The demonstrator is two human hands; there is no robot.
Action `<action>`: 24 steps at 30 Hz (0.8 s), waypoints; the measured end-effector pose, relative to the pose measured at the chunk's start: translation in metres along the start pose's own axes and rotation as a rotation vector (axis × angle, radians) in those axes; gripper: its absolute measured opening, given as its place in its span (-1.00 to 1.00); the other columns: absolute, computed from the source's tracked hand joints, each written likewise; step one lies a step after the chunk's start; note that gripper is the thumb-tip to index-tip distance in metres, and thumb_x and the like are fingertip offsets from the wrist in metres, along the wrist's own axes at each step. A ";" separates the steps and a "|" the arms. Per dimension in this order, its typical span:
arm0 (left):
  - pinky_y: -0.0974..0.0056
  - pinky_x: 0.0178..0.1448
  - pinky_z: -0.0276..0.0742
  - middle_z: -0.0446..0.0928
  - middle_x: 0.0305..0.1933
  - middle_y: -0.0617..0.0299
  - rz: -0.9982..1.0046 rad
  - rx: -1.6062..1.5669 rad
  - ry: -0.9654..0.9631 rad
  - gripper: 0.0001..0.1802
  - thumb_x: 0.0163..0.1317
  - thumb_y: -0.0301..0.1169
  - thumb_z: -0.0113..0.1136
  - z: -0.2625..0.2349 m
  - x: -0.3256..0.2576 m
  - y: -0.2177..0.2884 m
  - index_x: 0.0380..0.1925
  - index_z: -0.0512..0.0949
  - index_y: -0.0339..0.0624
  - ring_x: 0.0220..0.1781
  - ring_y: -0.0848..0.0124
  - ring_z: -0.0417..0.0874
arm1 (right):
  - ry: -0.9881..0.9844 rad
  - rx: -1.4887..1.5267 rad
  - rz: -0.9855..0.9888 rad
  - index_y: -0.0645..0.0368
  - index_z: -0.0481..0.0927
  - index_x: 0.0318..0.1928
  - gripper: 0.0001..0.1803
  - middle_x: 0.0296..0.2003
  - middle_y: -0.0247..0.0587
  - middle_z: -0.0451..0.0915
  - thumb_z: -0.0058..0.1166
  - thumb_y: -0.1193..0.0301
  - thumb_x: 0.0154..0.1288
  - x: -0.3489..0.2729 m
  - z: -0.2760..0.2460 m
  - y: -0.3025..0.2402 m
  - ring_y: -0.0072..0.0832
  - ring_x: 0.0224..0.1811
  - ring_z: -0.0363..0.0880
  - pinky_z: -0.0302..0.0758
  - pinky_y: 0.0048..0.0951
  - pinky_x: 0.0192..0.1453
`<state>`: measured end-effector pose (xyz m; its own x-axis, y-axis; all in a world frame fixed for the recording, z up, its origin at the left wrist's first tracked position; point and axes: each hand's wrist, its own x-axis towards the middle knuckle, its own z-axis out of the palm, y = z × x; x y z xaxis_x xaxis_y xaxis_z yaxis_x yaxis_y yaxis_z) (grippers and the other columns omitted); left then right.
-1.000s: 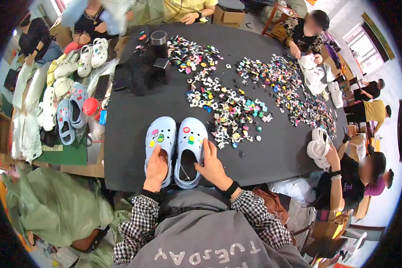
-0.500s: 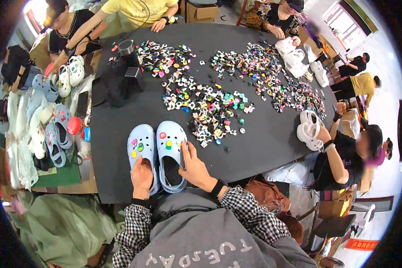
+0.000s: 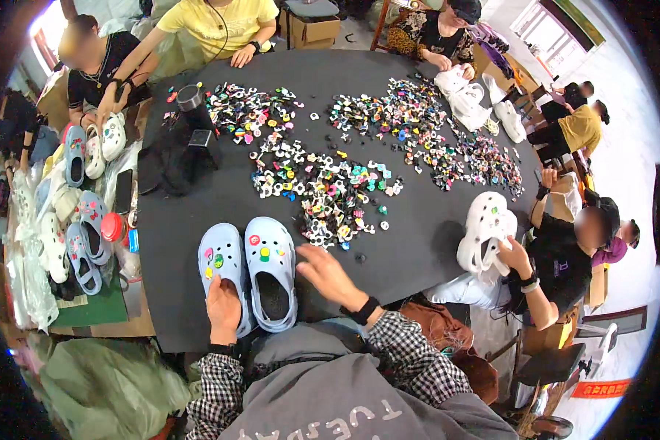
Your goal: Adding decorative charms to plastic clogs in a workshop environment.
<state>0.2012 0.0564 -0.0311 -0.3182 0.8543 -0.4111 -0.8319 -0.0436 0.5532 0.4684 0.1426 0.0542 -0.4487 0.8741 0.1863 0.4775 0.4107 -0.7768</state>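
A pair of light blue clogs stands side by side at the near edge of the dark table, toes pointing away from me. The left clog [image 3: 229,251] carries pink, green and yellow charms. On the right clog [image 3: 279,243] are a red round charm and a green-and-yellow one. My left hand [image 3: 224,306] is closed on the left clog at its foot opening. Just right of the right clog, my right hand [image 3: 331,277] is raised with fingers apart, and I see nothing in it.
Loose shoe charms [image 3: 334,209] lie in several piles beyond the clogs. A black cylinder on a stand [image 3: 192,103] is at the left. A co-worker at right holds a white clog [image 3: 484,231]. A side table at left bears more clogs [image 3: 86,253] and a red-lidded jar [image 3: 113,226].
My right hand has come off the right clog and moved slightly right, its fingers spreading. My left hand stays on the left clog. The co-worker at right has turned and lifted the white clog.
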 end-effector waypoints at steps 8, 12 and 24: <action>0.39 -0.13 0.38 0.49 -0.41 0.38 -0.115 -0.145 0.004 -0.97 0.29 -0.40 0.10 0.039 -0.014 0.011 -0.35 0.49 -0.02 -0.30 0.53 0.48 | 0.148 -0.341 0.051 0.14 0.56 -0.05 -0.68 0.00 -0.03 0.47 0.08 0.51 0.14 0.019 -0.052 0.046 -0.09 0.04 0.43 0.42 -0.19 0.12; 0.39 -0.14 0.37 0.48 -0.42 0.40 -0.082 -0.108 0.029 -0.95 0.29 -0.38 0.11 0.046 -0.017 0.011 -0.36 0.48 -0.02 -0.29 0.54 0.48 | 0.176 -0.382 0.022 0.13 0.53 -0.07 -0.68 -0.07 -0.05 0.45 0.09 0.53 0.10 0.035 -0.040 0.065 -0.10 0.00 0.43 0.43 -0.21 0.08; 0.38 -0.11 0.38 0.53 -0.36 0.36 -0.041 -0.036 0.076 -0.94 0.29 -0.37 0.11 0.034 -0.011 0.008 -0.31 0.49 -0.07 -0.25 0.51 0.50 | 0.141 -0.161 -0.003 0.23 0.42 0.07 -0.50 0.16 0.08 0.32 0.14 0.55 0.04 0.056 -0.017 0.062 0.01 0.20 0.33 0.33 -0.19 0.27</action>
<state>0.2140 0.0643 0.0026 -0.3157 0.8138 -0.4878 -0.8605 -0.0289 0.5087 0.4863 0.2212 0.0265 -0.3457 0.8956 0.2799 0.5961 0.4399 -0.6717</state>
